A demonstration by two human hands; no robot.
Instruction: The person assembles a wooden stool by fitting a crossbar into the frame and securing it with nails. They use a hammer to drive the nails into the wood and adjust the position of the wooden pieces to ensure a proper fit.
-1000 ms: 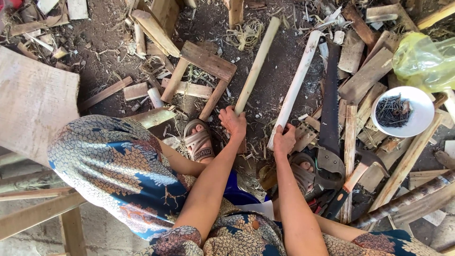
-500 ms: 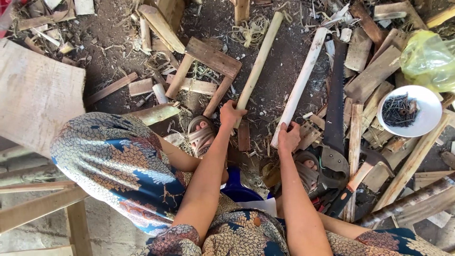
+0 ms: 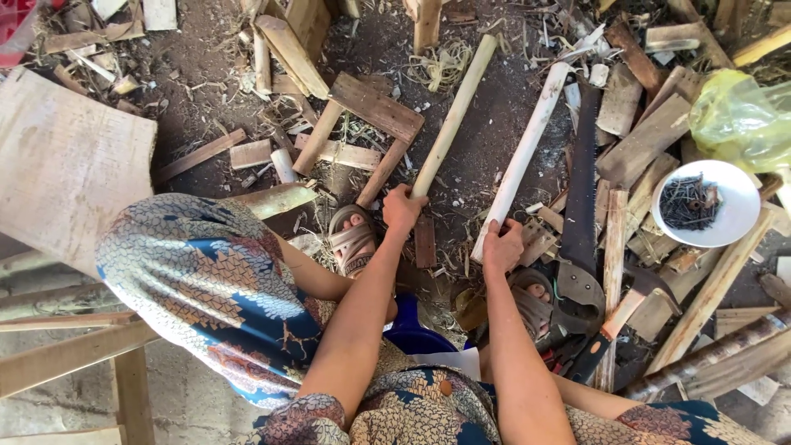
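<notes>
you are closing your left hand (image 3: 402, 208) fingers round the tan stick (image 3: 455, 115) and your right hand (image 3: 501, 247) round the pale stick (image 3: 524, 156) just right of it, propping both on the floor (image 3: 486, 124), seemingly to compare them.

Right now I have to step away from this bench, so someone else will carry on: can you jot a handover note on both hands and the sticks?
Left hand: closed around the near end of the tan stick, which slants away over the dirt floor.
Right hand: closed around the near end of the pale stick, roughly parallel to the first.
Nearby: handsaw right of the pale stick, white bowl of nails further right, wood scraps all around.
Done: both sticks gripped.
Left: neither stick shows a cut or joint; saw and nails lie untouched.
</notes>
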